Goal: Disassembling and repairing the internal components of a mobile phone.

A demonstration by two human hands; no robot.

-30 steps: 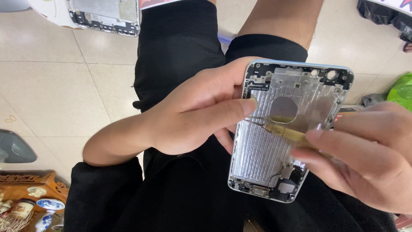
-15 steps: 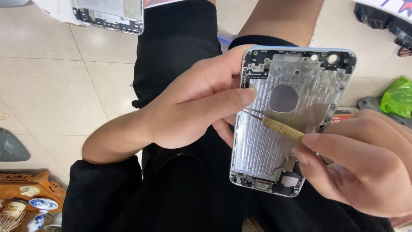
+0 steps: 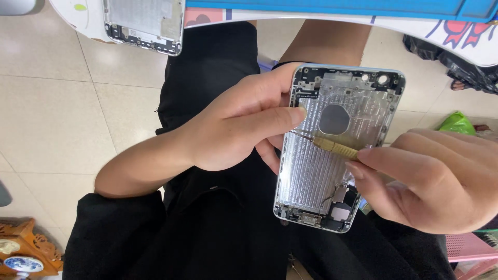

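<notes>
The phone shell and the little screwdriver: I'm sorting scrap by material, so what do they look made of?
The phone shell looks like bare silver metal, probably aluminium: matte grey with fine machined ribs inside. The screwdriver has a yellow, knurled handle, likely brass, with a thin steel-looking tip.

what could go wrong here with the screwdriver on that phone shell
The left hand holds the silver phone housing in mid-air over the lap, so a slip could drop it. The thin brass-handled screwdriver in the right hand points toward the left thumb; it could skid and jab it.

Table edge (image 3: 467, 31) blocks above; open floor (image 3: 52, 114) left.
</notes>
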